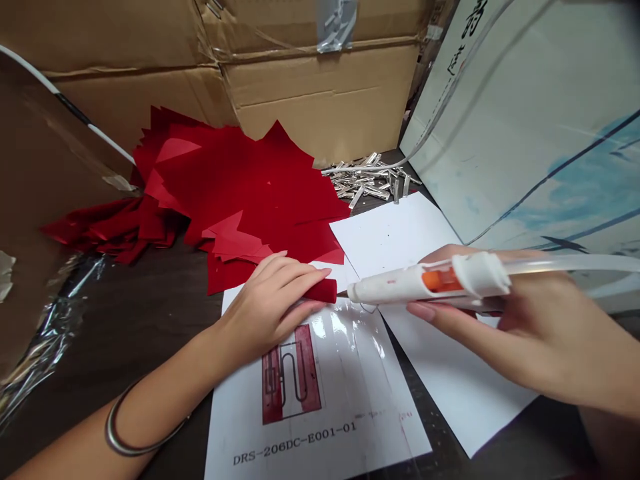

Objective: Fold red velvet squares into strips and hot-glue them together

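Lower centre, printed sheet [360, 393]: black code [295, 443] "DRS-206DC-E001-01"; faint reddish marks [385, 415] to its right, illegible. Upper right, pale panel [515, 127]: black handwriting [473, 20], steeply tilted, not legible.

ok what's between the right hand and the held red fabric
The white glue gun, in the head view: the right hand holds it, nozzle pointing toward the held red fabric.

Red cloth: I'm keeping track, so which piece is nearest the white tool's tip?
The tube-like piece held by the left hand; the other pieces lie farther away, in piles.
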Demonstrator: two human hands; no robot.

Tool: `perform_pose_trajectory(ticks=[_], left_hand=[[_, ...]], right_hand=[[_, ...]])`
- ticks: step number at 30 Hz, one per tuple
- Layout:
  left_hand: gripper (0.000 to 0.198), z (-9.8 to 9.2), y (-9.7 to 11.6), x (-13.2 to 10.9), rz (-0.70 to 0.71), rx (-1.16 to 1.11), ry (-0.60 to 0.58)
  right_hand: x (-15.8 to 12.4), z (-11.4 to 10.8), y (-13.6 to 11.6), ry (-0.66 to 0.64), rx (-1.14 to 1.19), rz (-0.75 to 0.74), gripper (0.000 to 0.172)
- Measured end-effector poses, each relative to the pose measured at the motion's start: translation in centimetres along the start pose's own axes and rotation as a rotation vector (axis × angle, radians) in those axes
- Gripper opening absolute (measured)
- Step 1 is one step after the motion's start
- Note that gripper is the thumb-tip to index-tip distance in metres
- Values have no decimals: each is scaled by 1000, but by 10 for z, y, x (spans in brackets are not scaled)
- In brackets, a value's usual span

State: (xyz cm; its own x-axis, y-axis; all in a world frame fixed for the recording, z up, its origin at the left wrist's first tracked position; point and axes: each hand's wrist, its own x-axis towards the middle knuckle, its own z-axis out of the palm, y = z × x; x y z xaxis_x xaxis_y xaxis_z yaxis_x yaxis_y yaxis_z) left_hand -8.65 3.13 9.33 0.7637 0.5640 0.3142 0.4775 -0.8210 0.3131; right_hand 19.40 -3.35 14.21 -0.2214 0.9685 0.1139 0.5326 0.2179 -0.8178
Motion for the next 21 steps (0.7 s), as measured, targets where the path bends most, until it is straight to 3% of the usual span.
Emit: perform_pose_trajectory(ticks=[3,11,21], left_hand=[[37,3,0,0,-36,-11,-52],[35,4,0,-1,-191,-131,-105],[29,3,3,0,-332,-214,-126]], right_hand=[[5,6,0,-107,-239,-92,13],[9,10,12,-57,-379,-34,37],[18,19,10,-166,-245,-19,18]])
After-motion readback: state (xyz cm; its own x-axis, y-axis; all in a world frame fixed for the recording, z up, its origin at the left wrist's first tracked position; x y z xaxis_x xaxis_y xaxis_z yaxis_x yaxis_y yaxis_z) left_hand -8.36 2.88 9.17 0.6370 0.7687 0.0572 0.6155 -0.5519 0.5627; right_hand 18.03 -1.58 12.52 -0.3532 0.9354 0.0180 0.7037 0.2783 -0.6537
